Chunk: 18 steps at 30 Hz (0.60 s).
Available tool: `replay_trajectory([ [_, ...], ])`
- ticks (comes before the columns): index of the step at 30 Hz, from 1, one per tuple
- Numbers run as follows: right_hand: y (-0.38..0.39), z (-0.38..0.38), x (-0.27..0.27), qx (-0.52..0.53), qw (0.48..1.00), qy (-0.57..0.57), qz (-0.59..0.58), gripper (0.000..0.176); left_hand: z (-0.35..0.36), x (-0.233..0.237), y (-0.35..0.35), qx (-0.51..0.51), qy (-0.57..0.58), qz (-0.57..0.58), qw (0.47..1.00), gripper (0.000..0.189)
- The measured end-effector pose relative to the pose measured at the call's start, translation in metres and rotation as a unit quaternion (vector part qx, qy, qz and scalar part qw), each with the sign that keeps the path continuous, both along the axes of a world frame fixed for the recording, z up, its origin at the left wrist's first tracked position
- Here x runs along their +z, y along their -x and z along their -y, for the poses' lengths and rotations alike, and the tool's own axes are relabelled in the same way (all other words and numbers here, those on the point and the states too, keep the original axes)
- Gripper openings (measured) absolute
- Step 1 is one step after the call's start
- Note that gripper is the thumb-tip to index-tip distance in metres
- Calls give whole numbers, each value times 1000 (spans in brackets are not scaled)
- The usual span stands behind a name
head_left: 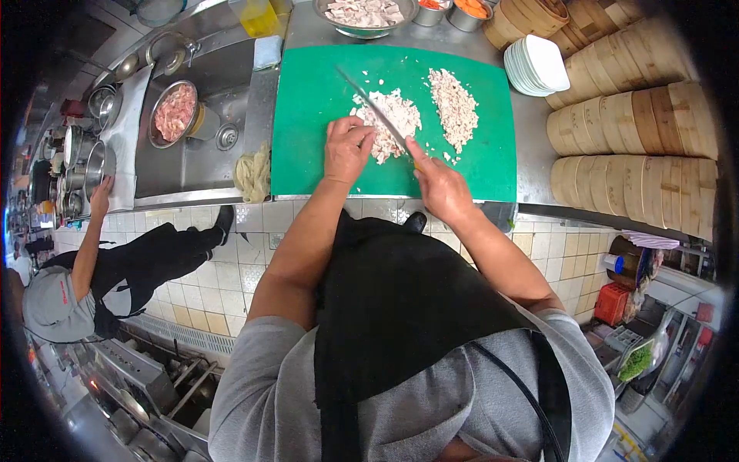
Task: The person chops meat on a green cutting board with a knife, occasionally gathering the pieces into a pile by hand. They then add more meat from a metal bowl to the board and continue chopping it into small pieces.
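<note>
My right hand (444, 187) is wrapped round the handle of a kitchen knife (377, 112). Its long blade slants up and left across a pile of chopped pale meat (402, 112). At the left edge of that pile is my left hand (348, 150), its fingers curled and the thumb drawn in beside them. What the fingertips hold, if anything, is hidden. Both hands work over a green cutting board (308, 100). On the board's right part lies a second heap of finer chopped pale meat (454, 112), apart from the knife.
Stacked white plates (535, 65) and bamboo steamers (631, 123) line the right. Behind the board stands a bowl of sliced meat (366, 14). In the sink (223, 165) at left is a bowl of raw meat (175, 114). A co-worker (58, 304) reaches toward a metal bowl.
</note>
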State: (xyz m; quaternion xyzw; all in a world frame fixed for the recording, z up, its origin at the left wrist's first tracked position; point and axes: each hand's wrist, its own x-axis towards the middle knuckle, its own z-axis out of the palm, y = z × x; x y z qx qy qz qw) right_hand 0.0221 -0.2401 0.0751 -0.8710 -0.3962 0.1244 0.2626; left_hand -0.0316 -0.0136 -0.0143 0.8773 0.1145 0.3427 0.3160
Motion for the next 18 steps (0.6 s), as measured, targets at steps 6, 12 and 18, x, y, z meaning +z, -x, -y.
replay_trajectory([
  [6,0,-1,6,-3,1000,5,7,70,0,6,5,-6,25,28,999,16],
  [12,-4,1,-4,27,996,87,-1,70,-7,5,20,-17,-16,28,999,17],
  [18,1,0,-8,34,992,118,-11,70,-2,6,21,-16,-18,34,999,15],
])
